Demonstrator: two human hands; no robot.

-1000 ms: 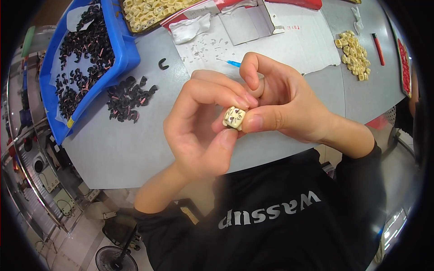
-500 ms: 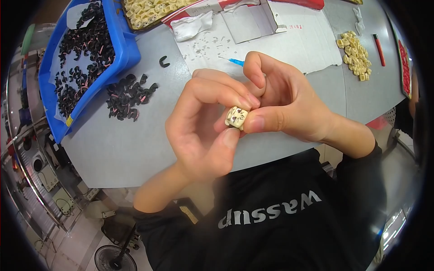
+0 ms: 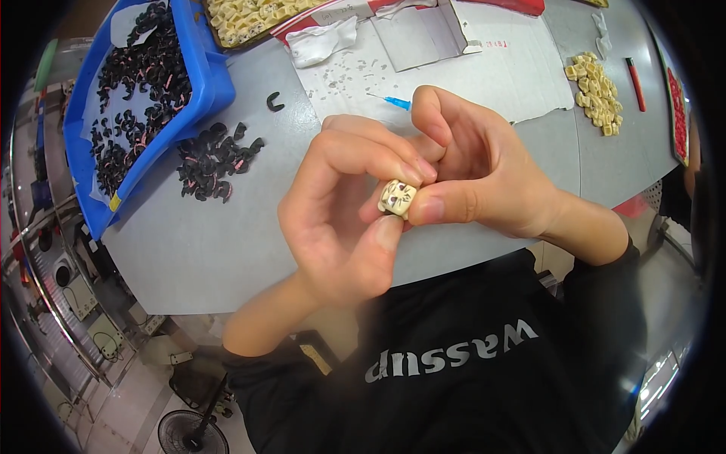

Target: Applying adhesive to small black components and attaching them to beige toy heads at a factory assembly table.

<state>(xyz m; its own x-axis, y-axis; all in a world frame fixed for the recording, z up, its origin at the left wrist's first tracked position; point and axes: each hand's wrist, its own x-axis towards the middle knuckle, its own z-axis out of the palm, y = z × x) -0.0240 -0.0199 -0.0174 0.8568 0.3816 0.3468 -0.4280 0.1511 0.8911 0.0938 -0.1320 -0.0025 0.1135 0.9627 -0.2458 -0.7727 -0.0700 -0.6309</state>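
Cream-coloured and small, the face-painted figurine (image 3: 397, 197) sits in front of you, up off the grey table (image 3: 204, 261), with dark eyes and whisker lines showing. Your left hand (image 3: 333, 208) grasps it between a thumb below and fingertips above. Your right hand (image 3: 488, 163) brings its thumb against the figurine's right side; its other fingers curl behind, so I cannot tell whether they close on it too. Just beyond your hands, a blue-hubbed needle (image 3: 396, 102) lies on a white sheet (image 3: 522, 72). To your left, 1 curved black piece (image 3: 274, 103) lies near a heap of black pieces (image 3: 215, 163), beside a blue bin (image 3: 215, 89). To your right, a cream pile (image 3: 595, 94) lies near 1 red pen (image 3: 636, 85).
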